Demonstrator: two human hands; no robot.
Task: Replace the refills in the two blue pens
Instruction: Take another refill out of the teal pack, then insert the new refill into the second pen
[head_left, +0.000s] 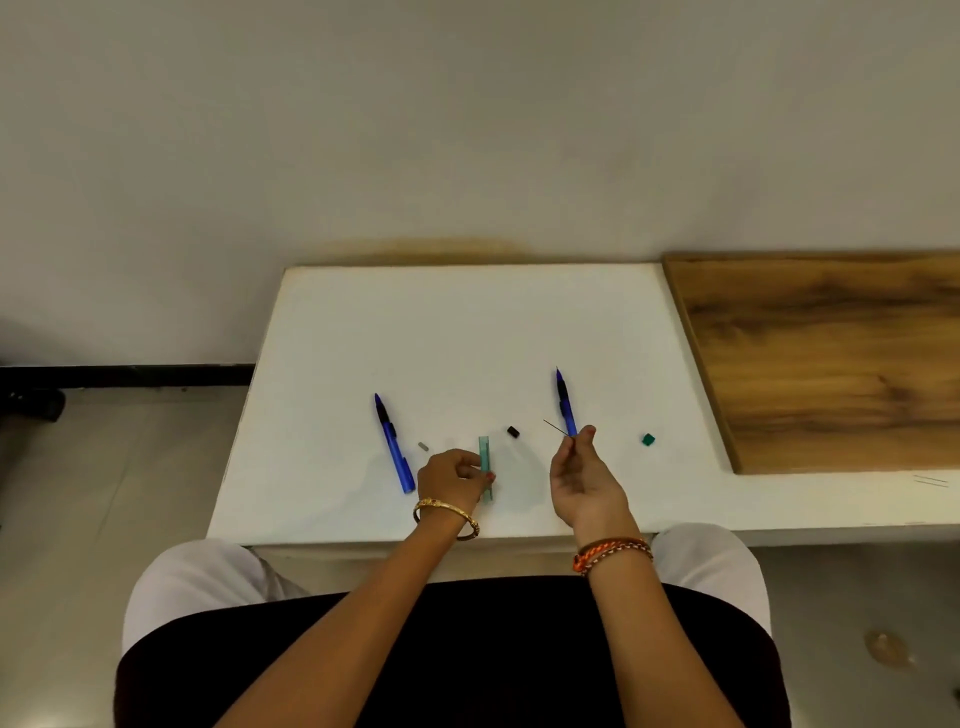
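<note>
R hand (582, 478) pinches thin refill (558, 428), L hand (452, 475) grips green case (485, 467). Both blue pens (395, 444) (566, 405) on table (467, 322), seemingly not refilled yet.

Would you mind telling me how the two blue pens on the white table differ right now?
The left blue pen lies alone on the white table, beside the left hand but untouched. The right blue pen lies farther from the person, its near end just behind the right hand, which pinches a thin dark refill. Both point away from the person, tips tilted slightly left.
</note>
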